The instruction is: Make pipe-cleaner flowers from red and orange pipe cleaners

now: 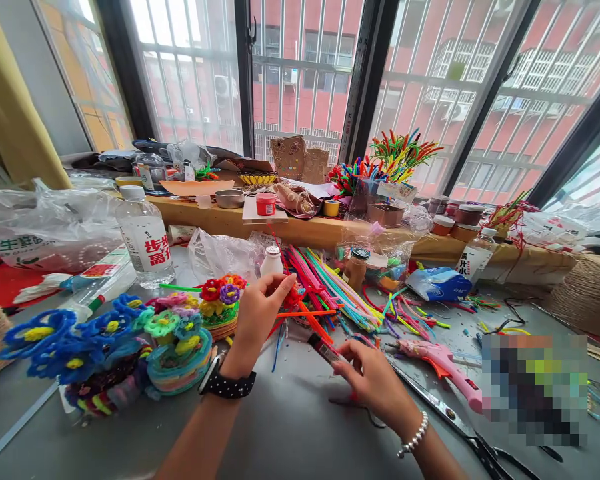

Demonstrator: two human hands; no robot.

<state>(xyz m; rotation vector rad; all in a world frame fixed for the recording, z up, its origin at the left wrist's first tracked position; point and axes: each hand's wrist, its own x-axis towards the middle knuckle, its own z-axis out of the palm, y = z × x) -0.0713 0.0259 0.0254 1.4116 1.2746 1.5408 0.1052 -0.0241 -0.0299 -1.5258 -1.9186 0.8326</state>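
My left hand (260,320), with a dotted watch strap at its wrist, is raised over the middle of the table. Its thumb and fingers are pinched at a red fuzzy pipe-cleaner piece (293,297), partly hidden behind the fingertips. My right hand (373,380), lower and to the right, is closed round a small red stick with a dark end and a printed label (325,350); I cannot make out its exact kind. Red and orange pipe cleaners (315,323) lie just beyond both hands. Left of my left hand stand pipe-cleaner flower pots, one blue (73,340), one pastel (177,367).
A pink glue gun (443,367) and large scissors (447,413) lie right of my right hand. Behind are a pipe-cleaner bundle (335,280), a brown jar (356,268) and a white bottle (271,261). A water bottle (145,240) stands left; a twine spool (587,293) right.
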